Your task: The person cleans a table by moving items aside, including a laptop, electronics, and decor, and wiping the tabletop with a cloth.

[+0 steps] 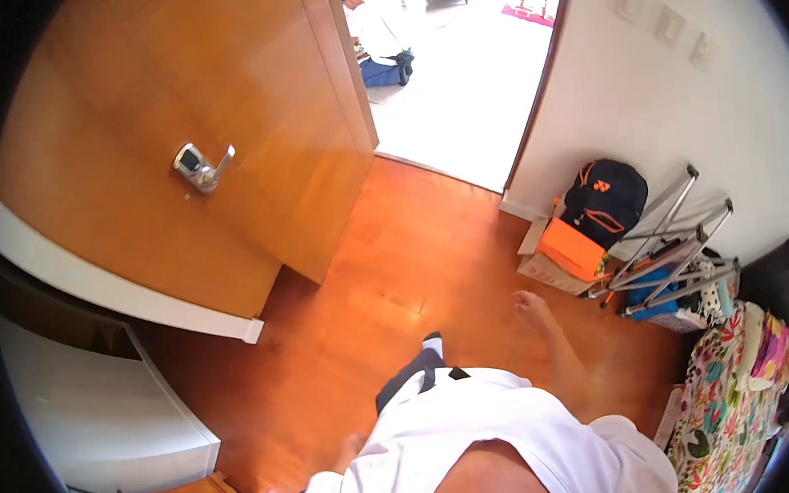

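Note:
My right hand (531,303) hangs out ahead of my body over the wooden floor (396,273), its fingers loosely bent and nothing visible in them. Nearest to it is a cardboard box (551,268) with an orange item (572,246) on top. My left hand (352,446) is low beside my white shirt (450,415), blurred and partly covered, so its fingers cannot be made out. To the left a wooden door (222,85) with a metal lever handle (204,168) stands ajar, touched by neither hand.
Beyond the doorway a person (378,44) in a white top is low on the bright floor. A dark backpack (605,202), a folding metal frame (675,247) and a bed with a floral cover (715,389) line the right wall. At left stands a white cabinet (106,400).

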